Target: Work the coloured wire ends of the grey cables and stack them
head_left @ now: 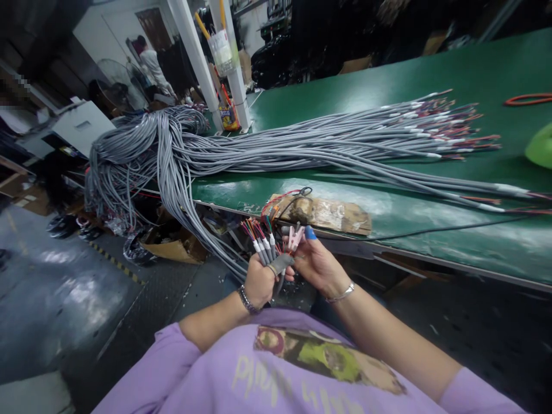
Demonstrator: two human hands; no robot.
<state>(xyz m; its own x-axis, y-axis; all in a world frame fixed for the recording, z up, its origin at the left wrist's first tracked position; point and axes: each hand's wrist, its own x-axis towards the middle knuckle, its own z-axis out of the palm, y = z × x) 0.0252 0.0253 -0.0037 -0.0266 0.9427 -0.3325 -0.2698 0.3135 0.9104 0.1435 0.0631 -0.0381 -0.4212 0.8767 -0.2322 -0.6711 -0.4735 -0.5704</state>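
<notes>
Head view: gripped a small bunch of gray cables (262,258) in the left hand (260,283), with fingers closed around it and with white collars (265,244) and colored wire ends (249,228) pointing upward. Held a pale pink clip-like tool (295,237) in the right hand (321,267), with fingers closed on it and a blue cover (309,233) on the thumb. Had both hands close together, just in front of the near edge of a green table (310,95). Could not tell of any contact between tool and wires. Saw just beyond a wooden block (353,217) along that edge, and farther back a long pile of gray cables (276,144). Saw also an orange loop (528,100) at far right.
</notes>
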